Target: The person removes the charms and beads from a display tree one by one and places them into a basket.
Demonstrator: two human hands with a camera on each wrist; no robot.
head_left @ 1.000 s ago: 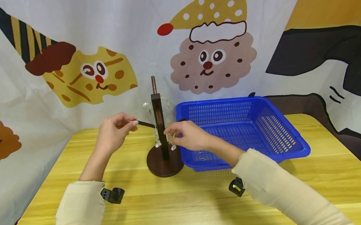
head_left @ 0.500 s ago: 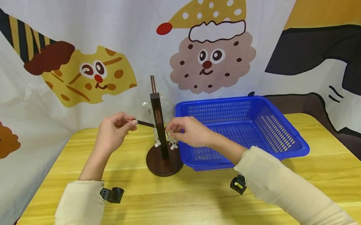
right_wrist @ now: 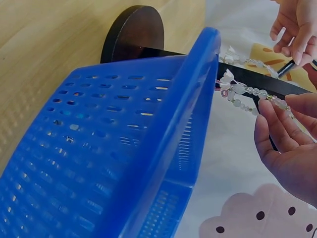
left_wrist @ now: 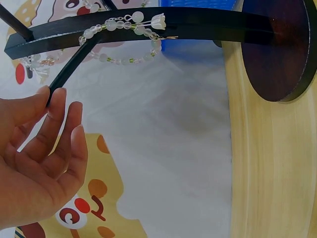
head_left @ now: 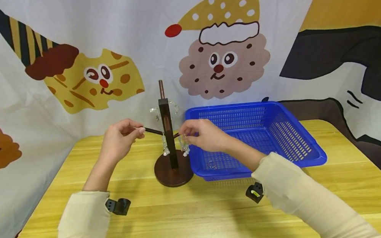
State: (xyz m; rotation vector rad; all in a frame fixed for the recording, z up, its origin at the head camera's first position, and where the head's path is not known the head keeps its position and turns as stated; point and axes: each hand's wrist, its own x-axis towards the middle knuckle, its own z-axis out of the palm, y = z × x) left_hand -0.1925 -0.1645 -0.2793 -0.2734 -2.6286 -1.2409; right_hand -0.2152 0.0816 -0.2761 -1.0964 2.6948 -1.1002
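Head view: a beaded bracelet [head_left: 183,144] was hung at the right peg of the dark wooden stand [head_left: 169,136], just left of the blue basket [head_left: 282,140], and was pinched by the right hand [head_left: 203,136]. The left peg tip [head_left: 150,130] was pinched by the left hand [head_left: 118,141], bracing the stand. The beads were best slid along gently, the stand kept steady. Whether the bracelet was fully looped over the peg could not be told; fingers hid it.

Yellow wooden bench [head_left: 193,218] with plank grain, evenly lit. Behind and to the left, a white cartoon backdrop cloth [head_left: 142,43]: cheese face in a striped hat, cookie face in a dotted yellow cap, orange and black patches at right.
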